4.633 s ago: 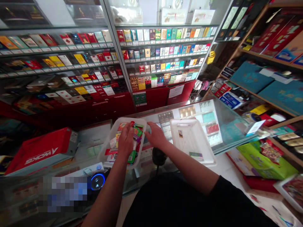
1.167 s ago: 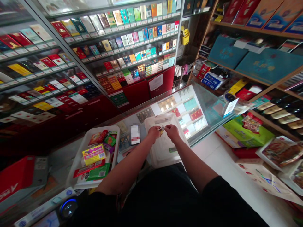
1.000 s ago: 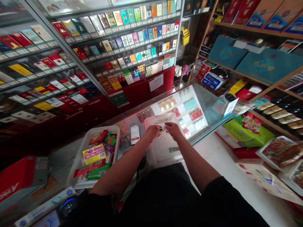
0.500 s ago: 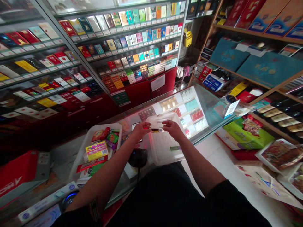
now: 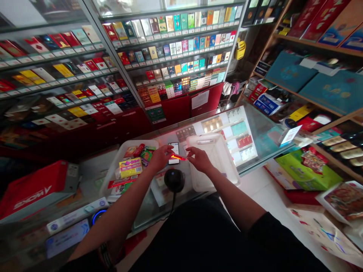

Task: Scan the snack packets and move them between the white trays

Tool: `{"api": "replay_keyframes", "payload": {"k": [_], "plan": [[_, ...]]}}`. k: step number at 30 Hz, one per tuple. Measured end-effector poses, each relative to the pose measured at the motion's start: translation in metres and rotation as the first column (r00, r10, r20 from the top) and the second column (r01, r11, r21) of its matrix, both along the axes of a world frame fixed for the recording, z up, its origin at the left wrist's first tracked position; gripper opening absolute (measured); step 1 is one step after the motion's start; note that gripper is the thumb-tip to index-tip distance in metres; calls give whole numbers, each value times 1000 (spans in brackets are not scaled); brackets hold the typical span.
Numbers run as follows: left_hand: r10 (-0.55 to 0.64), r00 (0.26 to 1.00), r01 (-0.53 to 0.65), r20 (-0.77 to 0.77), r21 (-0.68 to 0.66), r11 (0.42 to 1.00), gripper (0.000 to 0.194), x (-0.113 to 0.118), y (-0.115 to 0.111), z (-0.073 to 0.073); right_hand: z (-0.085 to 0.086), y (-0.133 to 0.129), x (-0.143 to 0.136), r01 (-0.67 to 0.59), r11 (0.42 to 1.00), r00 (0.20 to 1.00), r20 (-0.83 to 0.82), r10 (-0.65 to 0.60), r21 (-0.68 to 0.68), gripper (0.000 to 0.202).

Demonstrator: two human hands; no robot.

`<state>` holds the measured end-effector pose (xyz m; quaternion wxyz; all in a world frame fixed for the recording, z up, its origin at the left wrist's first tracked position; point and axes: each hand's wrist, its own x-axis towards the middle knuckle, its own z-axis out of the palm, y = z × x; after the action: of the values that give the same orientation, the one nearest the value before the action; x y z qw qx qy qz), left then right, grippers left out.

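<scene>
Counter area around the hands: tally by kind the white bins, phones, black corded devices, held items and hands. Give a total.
White bins: 2
Phone: 1
Black corded device: 1
Held item: 1
Hands: 2 (left hand, right hand)
Total: 7

- I'm in a small shop, by the look of the packaged goods on nearly every side.
- Across the upper left and upper middle, a glass-shelved wall display (image 5: 114, 53) holds rows of small packs (image 5: 184, 21), with white labels (image 5: 170, 33) lining the shelf edges like price tags.
- My desk (image 5: 263, 130) is glass-topped, and more boxed wares show through it right of centre.
- In the upper right, wooden shelves (image 5: 306, 98) carry big teal boxes (image 5: 287, 71) and tall red boxes (image 5: 326, 22).
- A green carton (image 5: 295, 164) stands at lower right.
</scene>
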<state>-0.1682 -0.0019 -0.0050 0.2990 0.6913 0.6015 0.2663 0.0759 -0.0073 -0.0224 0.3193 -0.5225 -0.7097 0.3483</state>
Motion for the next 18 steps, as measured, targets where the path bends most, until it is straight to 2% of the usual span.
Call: {"api": "replay_keyframes", "payload": {"k": [8,18], "plan": [[80,991,-76,-106,43,996,32,-28,-24,1,-7,-7,-40,-39,997,993,116,30,71,38],[109,990,-106,-90,36,994,34,-44,-32,-26,-22,-9,-55,-54,996,964,265,34,68,35]]}}
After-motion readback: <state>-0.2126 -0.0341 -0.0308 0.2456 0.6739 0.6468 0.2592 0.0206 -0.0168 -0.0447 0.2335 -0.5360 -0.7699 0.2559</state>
